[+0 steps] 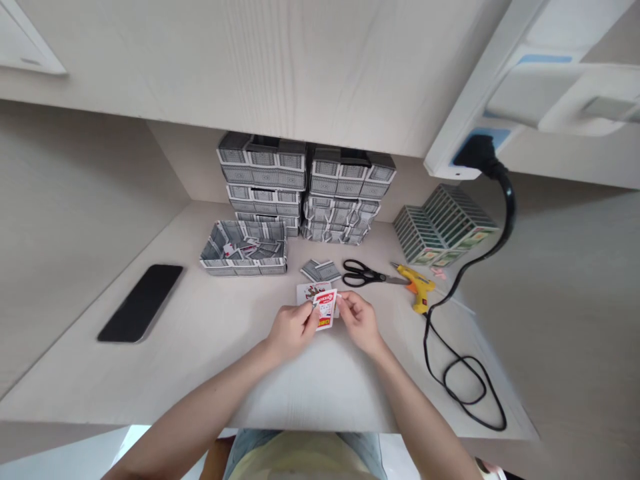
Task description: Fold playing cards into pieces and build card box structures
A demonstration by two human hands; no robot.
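Observation:
A playing card with red and yellow print (325, 308) is held up over the desk. My left hand (293, 329) is closed on its left edge, thumb on the face. My right hand (359, 320) pinches at the card's upper right edge; whether a second piece is between those fingers I cannot make out. Behind the held card lies a white joker card (309, 291), partly covered. Just beyond are a few small folded grey-backed card pieces (321, 270). Black-handled scissors (367, 274) lie to their right, blades pointing right.
An open box made of cards (245, 271) holds folded pieces at the left; stacked card boxes (345, 177) stand behind. Right are a yellow glue gun (419, 285), its black cord (463, 363) running to a power strip (460, 150), and green-striped card stacks (435, 230). A phone (141, 303) lies left.

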